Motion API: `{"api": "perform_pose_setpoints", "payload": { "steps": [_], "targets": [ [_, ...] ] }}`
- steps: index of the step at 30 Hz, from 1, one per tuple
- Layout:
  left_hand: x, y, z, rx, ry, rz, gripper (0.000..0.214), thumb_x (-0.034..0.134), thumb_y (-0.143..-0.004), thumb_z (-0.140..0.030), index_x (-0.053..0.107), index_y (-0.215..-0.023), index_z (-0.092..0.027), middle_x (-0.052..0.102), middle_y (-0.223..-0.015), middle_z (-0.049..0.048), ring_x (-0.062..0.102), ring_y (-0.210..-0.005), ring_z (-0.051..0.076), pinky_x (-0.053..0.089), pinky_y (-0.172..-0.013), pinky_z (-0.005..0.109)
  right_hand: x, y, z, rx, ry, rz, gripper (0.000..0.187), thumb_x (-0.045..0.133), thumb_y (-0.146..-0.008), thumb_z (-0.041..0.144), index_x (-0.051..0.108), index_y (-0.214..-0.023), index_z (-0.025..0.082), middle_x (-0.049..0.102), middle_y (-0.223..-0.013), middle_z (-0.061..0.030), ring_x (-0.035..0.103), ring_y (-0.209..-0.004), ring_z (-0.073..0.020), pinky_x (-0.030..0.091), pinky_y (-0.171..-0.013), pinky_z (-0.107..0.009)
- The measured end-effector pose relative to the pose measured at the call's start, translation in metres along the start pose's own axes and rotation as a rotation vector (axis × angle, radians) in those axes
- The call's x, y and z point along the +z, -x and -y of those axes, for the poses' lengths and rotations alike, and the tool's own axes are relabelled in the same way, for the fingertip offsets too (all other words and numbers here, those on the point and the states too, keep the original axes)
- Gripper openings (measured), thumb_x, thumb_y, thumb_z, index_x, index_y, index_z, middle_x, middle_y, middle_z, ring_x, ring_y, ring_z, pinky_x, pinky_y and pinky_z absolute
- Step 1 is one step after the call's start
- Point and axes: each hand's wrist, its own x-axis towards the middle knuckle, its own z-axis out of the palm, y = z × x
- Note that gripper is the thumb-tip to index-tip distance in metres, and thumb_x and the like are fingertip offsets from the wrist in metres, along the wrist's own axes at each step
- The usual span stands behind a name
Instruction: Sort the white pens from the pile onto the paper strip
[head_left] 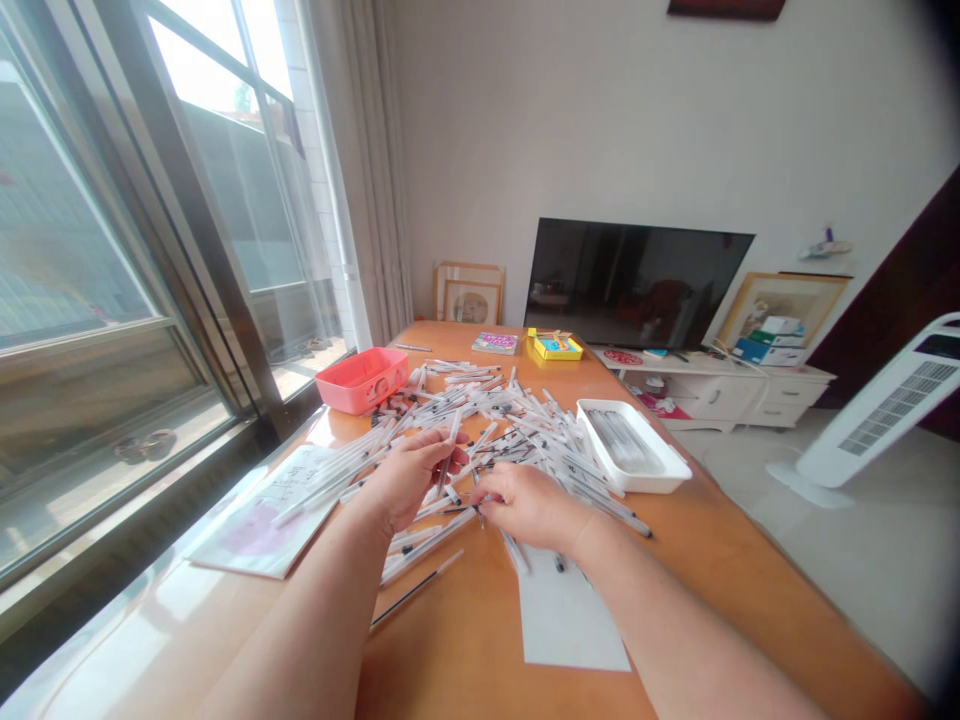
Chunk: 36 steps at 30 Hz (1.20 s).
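My left hand (417, 472) is closed around a clear pen barrel (453, 438), which stands nearly upright between thumb and fingers. Just right of it, my right hand (525, 502) is low over the pile with thumb and fingertips pinched together. A thin dark piece shows at those fingertips, too small to name surely. Around both hands spreads a heap of translucent pen barrels (577, 462), mixed with dark refills and small black caps (388, 408). Closer to me, one dark ink refill (411, 598) with a pale tip lies slanted on the table.
A red plastic basket (361, 382) stands at the left. At the right, a white tray (671, 478) holds several pens. A booklet (255, 535) and a white paper sheet (570, 630) lie nearer me. Farther back are a yellow box (559, 350) and a purple booklet (495, 343).
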Motion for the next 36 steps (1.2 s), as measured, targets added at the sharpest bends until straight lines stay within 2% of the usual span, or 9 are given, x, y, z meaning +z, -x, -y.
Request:
{"api": "perform_pose_setpoints", "payload": {
  "steps": [5, 11, 19, 25, 31, 36],
  "targets": [
    [0.0, -0.001, 0.0, -0.003, 0.006, -0.021, 0.032, 0.069, -0.081, -0.032, 0.071, -0.108, -0.014, 0.067, -0.083, 0.0067, 0.058, -0.07, 0.014, 0.039, -0.063, 0.025, 0.009, -0.001, 0.012, -0.005, 0.182, 0.074, 0.026, 0.058, -0.089, 0.033, 0.077, -0.107, 0.034, 0.069, -0.1, -0.0031, 0.065, -0.089, -0.0194, 0.044, -0.077, -0.028],
    [-0.002, -0.002, 0.001, 0.002, 0.012, -0.053, 0.033, 0.068, -0.081, -0.031, 0.07, -0.109, -0.015, 0.066, -0.082, 0.0056, 0.057, -0.069, 0.013, 0.04, -0.061, 0.024, 0.016, -0.002, 0.022, -0.001, 0.249, 0.061, 0.019, 0.06, -0.087, 0.034, 0.076, -0.096, 0.028, 0.071, -0.097, -0.0035, 0.065, -0.094, -0.0214, 0.043, -0.081, -0.03],
    [-0.006, -0.004, 0.001, 0.029, 0.041, -0.103, 0.034, 0.071, -0.079, -0.032, 0.071, -0.108, -0.013, 0.066, -0.081, 0.0058, 0.056, -0.066, 0.012, 0.039, -0.057, 0.022, 0.01, -0.002, 0.022, 0.056, 0.27, 0.091, 0.027, 0.053, -0.091, 0.036, 0.077, -0.1, 0.032, 0.073, -0.1, -0.0028, 0.066, -0.091, -0.0206, 0.043, -0.078, -0.03],
    [-0.011, -0.006, -0.005, 0.031, 0.101, -0.166, 0.035, 0.073, -0.076, -0.029, 0.071, -0.108, -0.014, 0.065, -0.08, 0.0047, 0.056, -0.064, 0.01, 0.04, -0.055, 0.021, 0.001, -0.001, 0.017, 0.152, 0.315, 0.07, 0.023, 0.059, -0.088, 0.039, 0.076, -0.098, 0.028, 0.073, -0.1, -0.0037, 0.066, -0.093, -0.0218, 0.043, -0.08, -0.031],
    [-0.015, -0.006, -0.007, 0.051, 0.123, -0.224, 0.034, 0.073, -0.074, -0.028, 0.073, -0.105, -0.013, 0.065, -0.078, 0.0046, 0.056, -0.064, 0.01, 0.039, -0.055, 0.02, -0.008, -0.003, 0.028, 0.074, 0.312, -0.001, 0.025, 0.051, -0.089, 0.029, 0.073, -0.1, 0.029, 0.072, -0.099, -0.0011, 0.066, -0.091, -0.0195, 0.042, -0.076, -0.029],
    [-0.016, -0.007, -0.006, 0.058, 0.127, -0.238, 0.034, 0.073, -0.073, -0.027, 0.073, -0.103, -0.013, 0.066, -0.079, 0.0053, 0.056, -0.065, 0.011, 0.038, -0.054, 0.02, -0.006, -0.01, 0.049, -0.017, 0.274, 0.077, 0.025, 0.05, -0.089, 0.028, 0.074, -0.094, 0.026, 0.073, -0.098, -0.0024, 0.066, -0.091, -0.0188, 0.042, -0.076, -0.027]
  ]
}}
